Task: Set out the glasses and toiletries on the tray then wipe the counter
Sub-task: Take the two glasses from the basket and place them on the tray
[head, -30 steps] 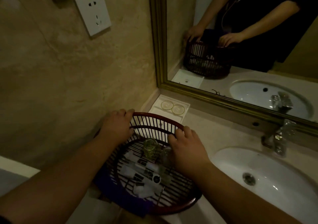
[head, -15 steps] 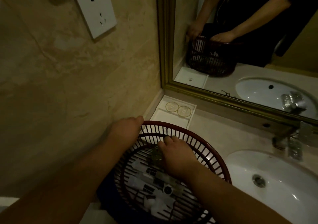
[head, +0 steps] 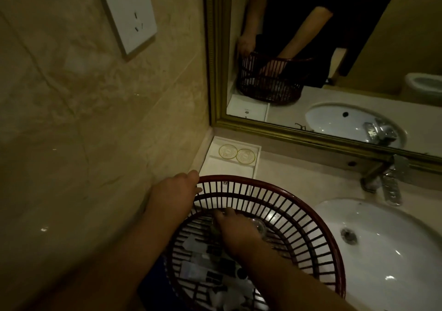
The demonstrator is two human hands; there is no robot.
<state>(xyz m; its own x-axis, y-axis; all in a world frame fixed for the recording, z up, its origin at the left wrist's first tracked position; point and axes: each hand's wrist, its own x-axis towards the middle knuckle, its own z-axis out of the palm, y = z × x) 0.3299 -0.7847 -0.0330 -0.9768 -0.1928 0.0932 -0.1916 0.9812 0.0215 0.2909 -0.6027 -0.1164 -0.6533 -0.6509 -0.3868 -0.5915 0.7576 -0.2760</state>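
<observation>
A dark red slatted basket (head: 282,191) stands on the counter near the wall corner. My left hand (head: 174,193) grips its left rim. My right hand (head: 235,231) reaches down inside, with its fingers closed around a clear glass (head: 257,227) that shows partly beside the hand. A second glass may be under the hand; I cannot tell. White toiletry tubes and packets (head: 208,265) lie on the basket floor. A white tray (head: 229,167) sits in the corner behind the basket, bearing two round gold-rimmed coasters (head: 236,153).
An oval white sink (head: 387,246) lies right of the basket, with a chrome tap (head: 387,181) behind it. A gold-framed mirror (head: 215,71) runs along the back wall. A white socket (head: 129,14) is on the left wall. Blue cloth (head: 153,286) shows under the basket.
My right hand has left the basket rim and gone down inside onto the glasses. The basket and the view have shifted closer to the tray corner. My left hand stays on the rim.
</observation>
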